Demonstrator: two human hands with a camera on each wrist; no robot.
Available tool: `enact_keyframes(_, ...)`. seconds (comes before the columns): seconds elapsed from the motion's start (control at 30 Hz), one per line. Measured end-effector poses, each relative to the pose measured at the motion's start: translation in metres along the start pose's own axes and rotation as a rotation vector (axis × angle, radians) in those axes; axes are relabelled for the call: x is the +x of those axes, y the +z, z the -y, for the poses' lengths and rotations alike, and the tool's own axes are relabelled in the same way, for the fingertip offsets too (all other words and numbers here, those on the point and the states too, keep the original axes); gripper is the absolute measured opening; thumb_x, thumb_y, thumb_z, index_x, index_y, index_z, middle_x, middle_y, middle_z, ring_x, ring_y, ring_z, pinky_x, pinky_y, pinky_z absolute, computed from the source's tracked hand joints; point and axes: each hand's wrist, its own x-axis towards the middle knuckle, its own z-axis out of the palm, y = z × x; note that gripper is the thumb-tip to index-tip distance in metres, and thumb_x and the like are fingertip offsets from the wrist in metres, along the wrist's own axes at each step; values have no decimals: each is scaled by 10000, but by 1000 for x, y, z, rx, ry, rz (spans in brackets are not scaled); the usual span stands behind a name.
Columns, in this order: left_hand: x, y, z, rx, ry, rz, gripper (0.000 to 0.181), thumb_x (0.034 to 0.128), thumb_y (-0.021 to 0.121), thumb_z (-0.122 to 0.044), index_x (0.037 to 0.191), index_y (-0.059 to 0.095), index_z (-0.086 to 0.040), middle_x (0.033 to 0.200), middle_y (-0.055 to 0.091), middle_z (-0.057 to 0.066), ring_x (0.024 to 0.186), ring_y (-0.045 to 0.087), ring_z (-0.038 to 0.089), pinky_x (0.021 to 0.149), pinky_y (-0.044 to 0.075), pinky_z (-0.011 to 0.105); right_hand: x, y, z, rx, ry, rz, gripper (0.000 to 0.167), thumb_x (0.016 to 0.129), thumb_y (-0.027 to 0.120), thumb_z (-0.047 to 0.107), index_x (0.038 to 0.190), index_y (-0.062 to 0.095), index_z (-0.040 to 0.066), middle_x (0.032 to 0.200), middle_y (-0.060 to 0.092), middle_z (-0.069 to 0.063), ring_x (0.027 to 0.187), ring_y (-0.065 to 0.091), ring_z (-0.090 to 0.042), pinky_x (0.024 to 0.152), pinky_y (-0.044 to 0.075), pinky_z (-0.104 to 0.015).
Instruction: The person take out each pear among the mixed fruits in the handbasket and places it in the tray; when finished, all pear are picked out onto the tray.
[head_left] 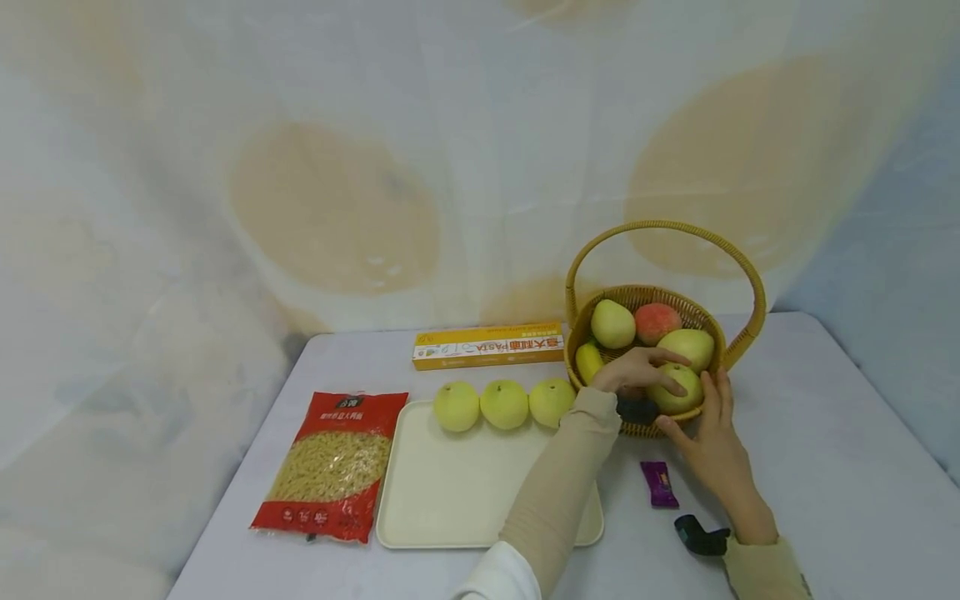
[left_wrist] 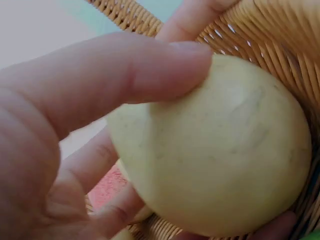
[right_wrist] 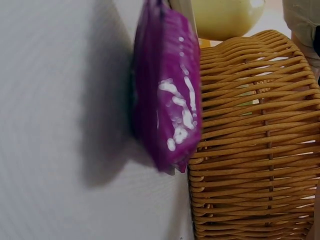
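My left hand point(head_left: 643, 372) reaches into a wicker basket point(head_left: 643, 431) and grips a round yellow-green fruit point(head_left: 677, 389). In the left wrist view, the thumb lies across the near side of this fruit point(left_wrist: 215, 150), with other fingers passing behind it. At the basket's front right is my right hand point(head_left: 718, 450), its fingers fairly straight at the rim and the thumb spread towards the front wall. The right wrist view shows the woven wall point(right_wrist: 255, 135) close by. Also in the basket are two pale green fruits, a red peach point(head_left: 657, 322) and a banana point(head_left: 588, 362).
A purple wrapped candy point(head_left: 659, 484) lies before the basket. Three yellow-green fruits point(head_left: 504, 405) line the back of a cream tray point(head_left: 450, 500). Left of it lies a red pasta bag point(head_left: 330, 467); behind stands a pasta box point(head_left: 487, 347). The basket's tall handle point(head_left: 660, 224) arches overhead.
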Motion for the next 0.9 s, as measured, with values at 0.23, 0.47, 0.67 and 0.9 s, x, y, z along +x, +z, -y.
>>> enact_keyframes(0.23,-13,-10,0,-171,78,-91,388,819,752,-141,1182,692,-263,1363,554,-76,799,490,60,639,463,231,1,7,2,13,-22,-21,947,962,561,437,1533,-33,-29,1599,-151,-234,1218,350,-653,777,422,-725)
enact_keyframes(0.47,-40,-26,-5,-262,128,-175,427,827,742,-134,1221,672,-283,1236,560,-129,600,468,85,611,562,351,2,5,4,14,-29,-15,922,978,529,437,1534,-47,-21,1596,-165,-232,1200,345,-671,768,405,-739)
enact_keyframes(0.67,-78,-41,0,-214,256,-257,432,845,723,-128,1245,663,-280,1357,504,-96,554,458,79,550,560,373,3,0,5,13,-9,5,931,978,522,443,1536,-76,-2,1592,-198,-219,1195,342,-675,737,412,-734)
enact_keyframes(0.9,-121,-60,8,-206,317,-343,456,832,723,-74,1244,662,-260,1394,518,-55,944,505,71,681,498,252,0,0,-1,13,-2,15,944,978,521,441,1534,-107,9,1586,-228,-209,1128,377,-684,548,467,-568)
